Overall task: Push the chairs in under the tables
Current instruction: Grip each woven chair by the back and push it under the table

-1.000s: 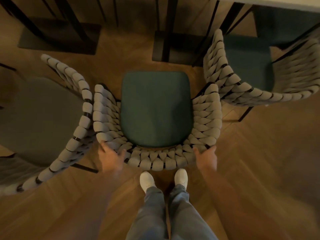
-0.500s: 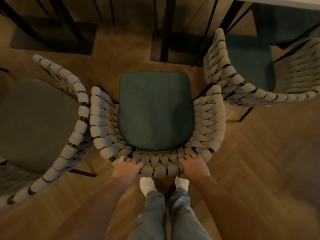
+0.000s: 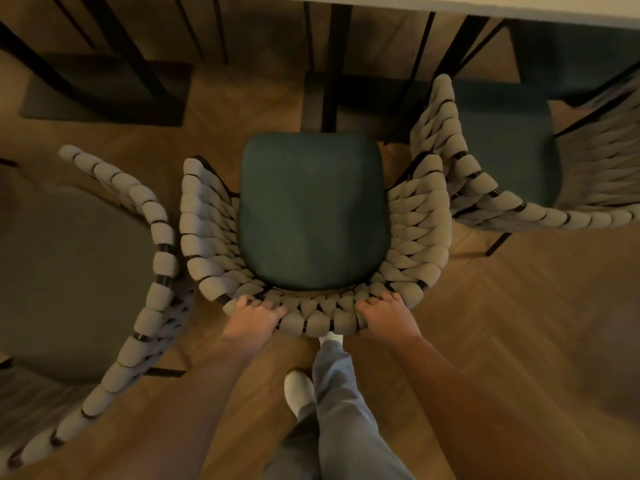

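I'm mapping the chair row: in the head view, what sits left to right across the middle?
Grey-seated chair → green-seated chair, its woven back gripped by the left hand and right hand → chair on the right, partly under the table.

A warm brown wooden floor (image 3: 519, 323) laid in a herringbone pattern filled the view from above. On it stood the person's legs in grey trousers (image 3: 343, 410). One white shoe (image 3: 298, 393) rested flat on the boards, set back, while the toe of the other white shoe (image 3: 330, 338) showed further forward, mostly hidden. The lighting was dim and yellowish, and the edges of the view were blurred.
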Tool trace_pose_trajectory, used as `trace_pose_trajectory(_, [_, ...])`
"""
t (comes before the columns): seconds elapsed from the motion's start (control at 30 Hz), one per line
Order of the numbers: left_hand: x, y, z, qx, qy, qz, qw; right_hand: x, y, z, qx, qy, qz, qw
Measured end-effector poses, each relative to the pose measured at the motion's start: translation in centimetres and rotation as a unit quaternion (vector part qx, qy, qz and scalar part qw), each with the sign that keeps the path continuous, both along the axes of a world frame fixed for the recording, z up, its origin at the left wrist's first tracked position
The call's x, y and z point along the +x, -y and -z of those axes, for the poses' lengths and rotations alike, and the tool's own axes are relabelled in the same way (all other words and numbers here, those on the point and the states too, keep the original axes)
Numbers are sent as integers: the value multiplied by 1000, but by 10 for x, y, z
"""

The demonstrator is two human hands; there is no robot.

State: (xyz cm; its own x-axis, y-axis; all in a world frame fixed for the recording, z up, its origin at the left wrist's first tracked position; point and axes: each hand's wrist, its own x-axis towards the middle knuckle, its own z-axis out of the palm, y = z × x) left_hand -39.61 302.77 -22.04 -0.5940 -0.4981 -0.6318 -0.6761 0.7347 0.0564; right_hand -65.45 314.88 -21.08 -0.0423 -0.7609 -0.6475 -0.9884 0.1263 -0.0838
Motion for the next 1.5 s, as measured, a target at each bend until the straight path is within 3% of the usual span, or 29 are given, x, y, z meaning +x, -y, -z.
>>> trace_pose_trajectory(0.83, [-86, 200, -12, 17, -15, 0, 1000, -75, 187, -1, 22, 14, 37, 999])
trace_pose_trajectory(1.3, [-101, 241, -18, 76, -6, 0, 997, -88, 223, -6, 29, 39, 75, 996])
trace_pose_trajectory(1.4, [-104, 246, -32, 127, -30, -43, 990, -92, 229, -22, 61, 80, 108, 989])
trace_pose_trajectory(1.5, [-103, 246, -55, 140, -104, -146, 974, -97, 235, -41, 25, 99, 168, 980])
